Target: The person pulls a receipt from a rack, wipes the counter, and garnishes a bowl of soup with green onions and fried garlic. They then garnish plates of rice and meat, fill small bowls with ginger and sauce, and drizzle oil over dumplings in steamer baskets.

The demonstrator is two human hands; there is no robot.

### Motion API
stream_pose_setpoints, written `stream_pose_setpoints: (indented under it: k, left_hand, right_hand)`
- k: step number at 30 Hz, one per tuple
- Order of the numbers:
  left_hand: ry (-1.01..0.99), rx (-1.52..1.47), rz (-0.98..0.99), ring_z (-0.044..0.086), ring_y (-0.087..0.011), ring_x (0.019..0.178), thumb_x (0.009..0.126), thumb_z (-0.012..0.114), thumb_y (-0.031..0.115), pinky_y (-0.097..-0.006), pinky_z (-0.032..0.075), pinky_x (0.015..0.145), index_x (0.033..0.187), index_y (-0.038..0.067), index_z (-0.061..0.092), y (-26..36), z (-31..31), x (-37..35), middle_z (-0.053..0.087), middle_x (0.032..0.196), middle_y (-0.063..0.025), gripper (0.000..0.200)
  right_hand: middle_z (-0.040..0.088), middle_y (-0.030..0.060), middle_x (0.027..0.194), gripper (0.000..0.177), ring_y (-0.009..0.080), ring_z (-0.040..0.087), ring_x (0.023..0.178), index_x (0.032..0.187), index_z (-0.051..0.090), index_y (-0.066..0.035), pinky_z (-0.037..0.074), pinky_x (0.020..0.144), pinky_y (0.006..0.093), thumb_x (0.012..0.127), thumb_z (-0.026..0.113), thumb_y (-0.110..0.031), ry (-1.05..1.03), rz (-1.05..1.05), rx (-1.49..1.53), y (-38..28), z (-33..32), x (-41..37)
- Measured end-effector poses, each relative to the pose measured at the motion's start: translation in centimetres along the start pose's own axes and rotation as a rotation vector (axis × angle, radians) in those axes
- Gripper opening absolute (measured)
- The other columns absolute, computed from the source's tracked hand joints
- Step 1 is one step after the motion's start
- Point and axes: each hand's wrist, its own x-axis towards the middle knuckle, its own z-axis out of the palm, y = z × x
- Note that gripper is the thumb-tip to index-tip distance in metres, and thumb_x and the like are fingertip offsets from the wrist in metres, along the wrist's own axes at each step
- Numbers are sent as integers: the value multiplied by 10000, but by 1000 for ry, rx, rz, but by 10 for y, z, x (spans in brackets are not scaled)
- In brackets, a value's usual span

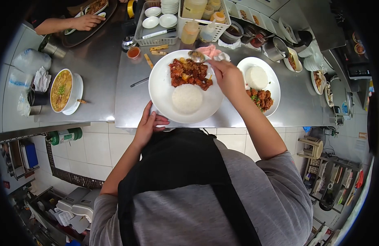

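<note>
A large white plate (158, 98) stands on the steel counter in front of me, holding a round mound of white rice (187, 99) and glazed, sauced meat pieces (184, 74). My right hand (227, 78) is closed on a metal spoon (196, 56), whose bowl is over the far edge of the meat. At the plate's near left rim, my left hand (150, 121) grips the edge, its fingertips partly hidden beneath. To the right is a second white plate (275, 84) with rice and browned meat pieces sprinkled with green, partly behind my right forearm.
A bowl of soup (61, 91) on a saucer stands left. Another person's hand (88, 22) is over a dark tray (72, 40) at far left. Behind the plate are squeeze bottles (190, 32), a grey basket (156, 40) of small dishes, a sauce cup (133, 53) and a pink cloth (210, 51).
</note>
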Motion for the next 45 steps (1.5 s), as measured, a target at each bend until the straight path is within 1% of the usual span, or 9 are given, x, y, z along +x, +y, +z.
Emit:
stream_pose_setpoints:
  k: [4,7,10,12,17,20,28,37,45]
  left_hand:
    - [73,-15,-5,685,-225,948,1064,293,345,-300,550,729,1546,168,70,-1,4,0,647,999,-133,560]
    - [157,14,16,699,-217,889,1057,275,401,-286,558,689,1536,138,144,3,13,-2,662,930,-121,562]
    - [244,27,15,704,-210,854,1055,277,414,-280,564,665,1527,117,188,4,20,-2,666,902,-111,564]
    - [299,20,20,707,-205,812,1051,278,436,-280,567,648,1515,101,231,5,25,-2,670,873,-99,574]
    - [392,55,36,697,-181,742,1042,264,484,-258,557,618,1492,89,294,8,37,-2,666,826,-74,599]
    - [416,67,45,692,-170,725,1042,268,482,-253,556,615,1487,88,305,8,38,-1,662,824,-69,596]
    - [454,79,14,690,-171,708,1038,287,489,-263,571,622,1480,80,313,7,43,5,644,817,-64,602]
    - [382,70,24,698,-199,711,1034,268,506,-274,573,632,1478,75,294,7,37,1,654,826,-80,619]
    - [322,46,6,704,-213,741,1039,291,481,-287,579,650,1484,90,297,4,30,1,651,832,-94,593]
  right_hand:
    - [580,-61,719,203,51,465,607,1103,708,-88,413,556,239,937,596,-117,-345,605,809,50,-1,-3]
    - [537,-80,704,199,15,397,578,1102,707,-126,319,505,180,942,590,-145,-187,592,774,99,-67,32]
    - [732,94,914,218,199,677,802,1059,719,-71,517,747,324,943,575,-186,170,460,261,202,-98,87]
    - [713,176,982,245,323,685,882,1046,717,-51,524,799,388,926,564,-200,121,376,-282,269,-108,128]
    - [685,202,1030,283,391,645,971,1132,686,-100,506,861,440,923,546,-231,-10,193,-426,377,-78,195]
    - [677,204,1057,311,403,632,1002,1156,663,-83,499,871,447,920,555,-254,176,185,-213,317,-107,185]
    - [668,234,1063,296,406,630,1030,1035,666,-21,501,872,464,910,610,-283,-272,520,-562,335,-75,151]
    - [692,83,748,174,122,639,587,930,692,0,497,558,276,905,603,-147,236,536,106,340,-112,104]
    - [695,79,744,174,123,621,579,971,669,31,465,517,242,931,582,-114,388,697,461,376,-108,72]
